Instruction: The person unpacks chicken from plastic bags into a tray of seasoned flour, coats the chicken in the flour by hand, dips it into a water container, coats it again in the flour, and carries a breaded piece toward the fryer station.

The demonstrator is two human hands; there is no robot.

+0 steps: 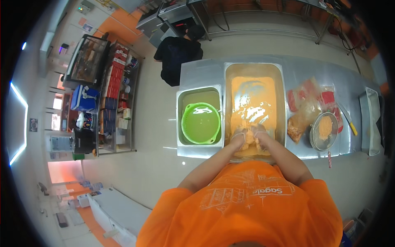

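Head view: broad brushed-steel bench (201, 71) crosses the scene in front of the wearer. Largest thing on it, a long, deep rectangular steel pan (280, 99) stands at mid-bench, its long axis running near to far. Inside, a wide spread of orange coating mixture (265, 85); most of it lies straight beyond the hands, toward the far end. Bright glare on its surface; wet or powdery, cannot tell.

Just left of it, a shorter steel pan (178, 117) of cloudy liquid, holding a round bright-green plastic basket (218, 129). At the bench's right end, a long pale metal trough (372, 136), also set near to far. Between trough and deep pan: a crumpled clear plastic bag (302, 117) and, near and to its right, a round wire-mesh sieve (321, 145) with orange crumbs (325, 126) in it.

Left hand (238, 138) and right hand (261, 132) both in the deep pan's near end, about equally close to the mixture, one each side of an orange-coated lump (249, 135). Fingers look curled inward against the lump; clenched or loose, cannot tell through the coating and blur.

Slimmest item: a yellow-handled knife (353, 129), right of the sieve.
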